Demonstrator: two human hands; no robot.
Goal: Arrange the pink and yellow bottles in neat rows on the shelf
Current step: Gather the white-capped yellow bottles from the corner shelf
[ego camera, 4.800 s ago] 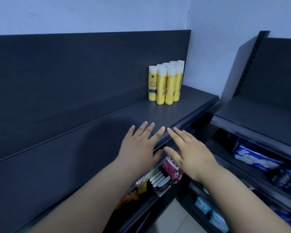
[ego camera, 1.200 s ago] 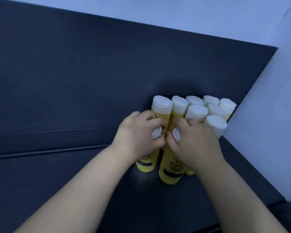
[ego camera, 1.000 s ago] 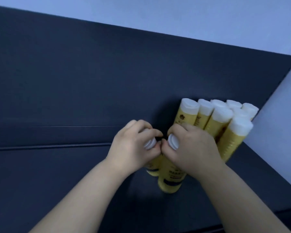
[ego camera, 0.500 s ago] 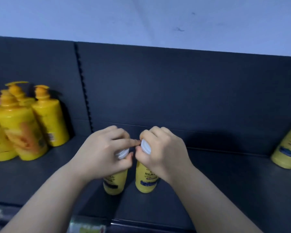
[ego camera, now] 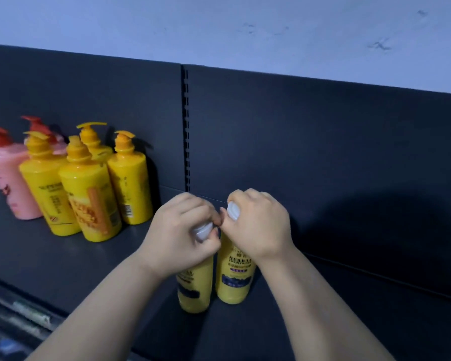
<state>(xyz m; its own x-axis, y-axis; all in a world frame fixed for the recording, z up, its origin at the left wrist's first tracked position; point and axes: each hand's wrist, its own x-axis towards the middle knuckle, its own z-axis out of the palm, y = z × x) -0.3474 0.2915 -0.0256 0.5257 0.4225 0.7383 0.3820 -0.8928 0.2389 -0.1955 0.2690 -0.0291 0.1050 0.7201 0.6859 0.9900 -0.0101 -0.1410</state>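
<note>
Here, left hand (ego camera: 182, 230) and right hand (ego camera: 258, 225) grip smooth cylindrical yellow bottles (ego camera: 235, 278).

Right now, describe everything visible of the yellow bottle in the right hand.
The yellow bottle is slim plastic with a white cap, HERBAL lettering and a dark blue band. It is upright, base at the shelf. The right hand grips its top; a matching bottle in the left hand is close beside.

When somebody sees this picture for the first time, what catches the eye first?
In the middle, the left hand and right hand each grip a white-capped yellow bottle by its top, left bottle beside right bottle. At the left of the dark shelf stand yellow pump bottles beside pink bottles.
</note>
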